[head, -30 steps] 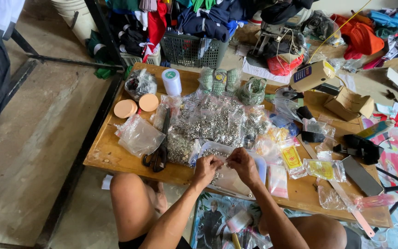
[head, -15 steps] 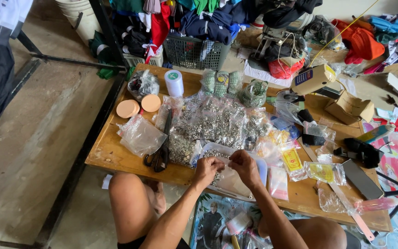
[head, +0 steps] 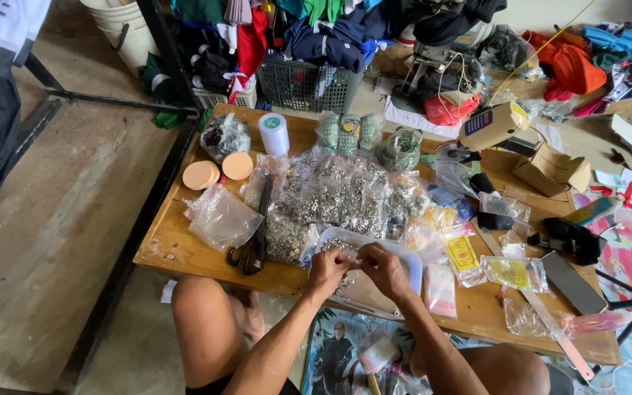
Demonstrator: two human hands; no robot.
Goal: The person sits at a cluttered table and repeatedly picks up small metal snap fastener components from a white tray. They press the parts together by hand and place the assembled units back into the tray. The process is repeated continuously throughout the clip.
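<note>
Both of my hands meet over a shallow white tray at the near edge of a low wooden table. My left hand and my right hand pinch something small and clear between their fingertips; what it is I cannot tell. Small silvery metal fasteners lie in the tray under the fingers. Just beyond the tray sits a heap of clear bags of metal fasteners. My bare knees show below the table edge.
Black scissors and an empty clear bag lie left of the tray. Two round peach lids, a white tape roll, yellow packets, a cardboard box and a dark flat bar crowd the table. A basket of clothes stands behind.
The view has shifted slightly. My hands stay together over the tray, with only small finger movements.
</note>
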